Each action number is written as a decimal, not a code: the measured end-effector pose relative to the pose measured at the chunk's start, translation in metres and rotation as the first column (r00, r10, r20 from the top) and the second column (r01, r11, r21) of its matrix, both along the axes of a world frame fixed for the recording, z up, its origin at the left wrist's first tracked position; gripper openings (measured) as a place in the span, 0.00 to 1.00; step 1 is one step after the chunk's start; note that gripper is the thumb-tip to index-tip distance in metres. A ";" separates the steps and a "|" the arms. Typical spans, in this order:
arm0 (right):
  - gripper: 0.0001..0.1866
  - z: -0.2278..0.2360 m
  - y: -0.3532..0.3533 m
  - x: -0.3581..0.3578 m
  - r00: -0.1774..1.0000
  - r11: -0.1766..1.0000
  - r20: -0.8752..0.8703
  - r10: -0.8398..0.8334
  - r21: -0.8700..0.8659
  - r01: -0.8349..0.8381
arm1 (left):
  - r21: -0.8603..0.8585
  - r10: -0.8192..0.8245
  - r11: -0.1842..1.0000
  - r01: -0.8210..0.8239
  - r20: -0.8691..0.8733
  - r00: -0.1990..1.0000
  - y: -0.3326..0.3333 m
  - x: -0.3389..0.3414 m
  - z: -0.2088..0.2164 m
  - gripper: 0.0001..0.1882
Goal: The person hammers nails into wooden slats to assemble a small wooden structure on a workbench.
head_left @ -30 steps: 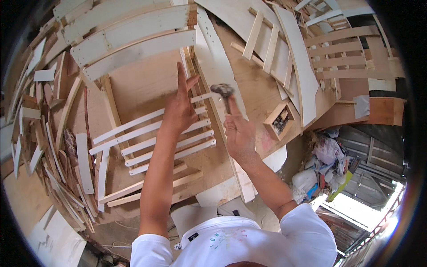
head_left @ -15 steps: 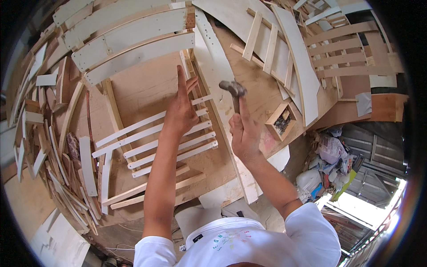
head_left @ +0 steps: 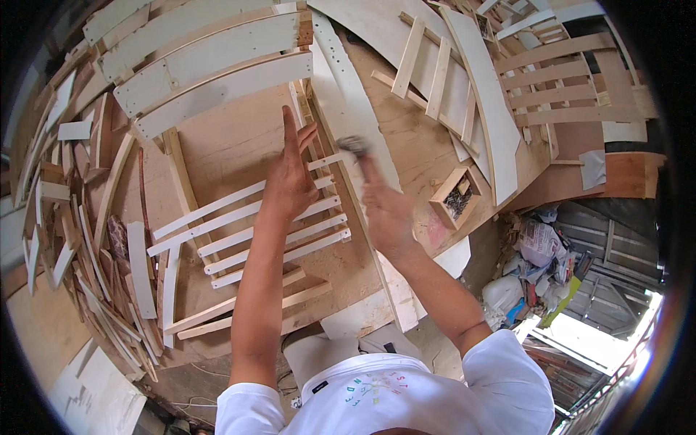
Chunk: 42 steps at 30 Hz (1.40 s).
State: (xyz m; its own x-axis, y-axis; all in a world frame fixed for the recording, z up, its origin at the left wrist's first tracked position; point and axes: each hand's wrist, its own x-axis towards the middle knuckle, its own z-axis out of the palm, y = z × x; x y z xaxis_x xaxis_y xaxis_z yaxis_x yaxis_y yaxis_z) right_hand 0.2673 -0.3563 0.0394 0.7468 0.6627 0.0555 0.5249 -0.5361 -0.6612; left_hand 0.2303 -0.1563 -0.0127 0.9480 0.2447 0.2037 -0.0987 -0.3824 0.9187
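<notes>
My right hand [head_left: 388, 217] is wrapped round the handle of a hammer [head_left: 354, 145], and both are blurred by motion. The hammer head hangs just right of the upper ends of several white wooden slats [head_left: 203, 230], which lie side by side over a light wood frame. Over the slats' right part lies my left hand [head_left: 288, 177], its index finger stretched straight and the other fingers apart from it. Its fingertips are beside an upright wooden rail [head_left: 309, 109]; whether they press on it is hidden. Any nail under the hand cannot be made out.
A small wooden box [head_left: 445, 185] of nails sits to the right. Behind the slats stands a panel of wide curved white boards [head_left: 225, 90]. Loose wood offcuts [head_left: 101, 217] pile up on the left. A long white board [head_left: 355, 94] lies beyond my right hand, with slatted frames [head_left: 435, 80] farther right.
My right hand has swung the hammer left and slightly down, closer to my left hand. The left hand has shifted a little left with the slats and the rest of the view.
</notes>
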 end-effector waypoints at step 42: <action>0.16 0.028 0.062 -0.069 0.873 0.910 -0.307 -0.380 0.044 0.412 | 0.564 0.541 0.704 -0.431 -0.032 0.840 0.103 -0.185 0.049 0.27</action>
State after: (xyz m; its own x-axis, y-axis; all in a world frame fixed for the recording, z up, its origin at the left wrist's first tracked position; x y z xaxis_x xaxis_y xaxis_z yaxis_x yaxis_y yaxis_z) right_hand 0.1981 -0.2938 0.0673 0.9393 0.3101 -0.1468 0.0638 -0.5784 -0.8133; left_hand 0.0449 -0.0537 0.0365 0.7579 0.5911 0.2759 0.3831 -0.7457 0.5452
